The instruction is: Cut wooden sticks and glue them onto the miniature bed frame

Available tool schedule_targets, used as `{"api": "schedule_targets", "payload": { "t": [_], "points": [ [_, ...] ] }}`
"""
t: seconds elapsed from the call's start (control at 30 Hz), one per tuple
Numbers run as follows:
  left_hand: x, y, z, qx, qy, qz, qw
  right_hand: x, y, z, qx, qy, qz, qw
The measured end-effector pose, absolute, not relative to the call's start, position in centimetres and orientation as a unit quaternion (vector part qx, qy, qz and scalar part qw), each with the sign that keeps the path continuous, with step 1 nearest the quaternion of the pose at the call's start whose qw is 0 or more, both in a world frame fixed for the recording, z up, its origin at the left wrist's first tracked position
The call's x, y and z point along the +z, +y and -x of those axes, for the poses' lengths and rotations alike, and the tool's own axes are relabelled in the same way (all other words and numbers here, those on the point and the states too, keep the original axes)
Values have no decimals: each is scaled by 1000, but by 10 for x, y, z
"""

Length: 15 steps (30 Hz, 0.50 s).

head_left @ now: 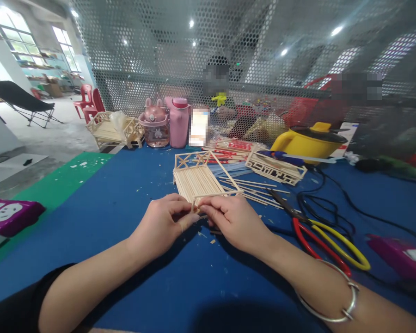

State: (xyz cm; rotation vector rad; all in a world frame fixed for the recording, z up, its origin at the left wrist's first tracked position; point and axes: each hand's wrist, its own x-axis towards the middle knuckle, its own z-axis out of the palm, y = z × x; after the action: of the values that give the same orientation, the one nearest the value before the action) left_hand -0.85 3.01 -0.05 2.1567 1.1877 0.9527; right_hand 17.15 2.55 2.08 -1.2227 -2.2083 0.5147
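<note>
A small bed-like frame of thin wooden sticks [197,178] lies on the blue table cover [131,199] right in front of me. My left hand [164,224] and my right hand [234,221] meet at its near end, fingers pinched on a thin stick rail of the frame [215,196]. Both hands are closed on it, fingertips almost touching each other. A silver bangle [336,296] circles my right wrist.
Loose sticks [253,187] and another stick panel [275,169] lie behind the frame. Red and yellow handled cutters [319,238], black cables [333,203], a yellow pot [310,138], pink bottles [178,121], a finished stick model [114,131] and a perforated screen [263,69] surround it.
</note>
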Motion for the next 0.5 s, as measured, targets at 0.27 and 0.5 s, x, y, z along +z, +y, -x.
{"api": "schedule_targets", "payload": {
  "t": [0.27, 0.5],
  "points": [
    [-2, 30, 8, 357, 431, -788, 254, 14, 23, -166, 150, -810, 464, 326],
    [0, 27, 5, 368, 450, -778, 239, 17, 25, -165, 150, -821, 449, 320]
  ]
}}
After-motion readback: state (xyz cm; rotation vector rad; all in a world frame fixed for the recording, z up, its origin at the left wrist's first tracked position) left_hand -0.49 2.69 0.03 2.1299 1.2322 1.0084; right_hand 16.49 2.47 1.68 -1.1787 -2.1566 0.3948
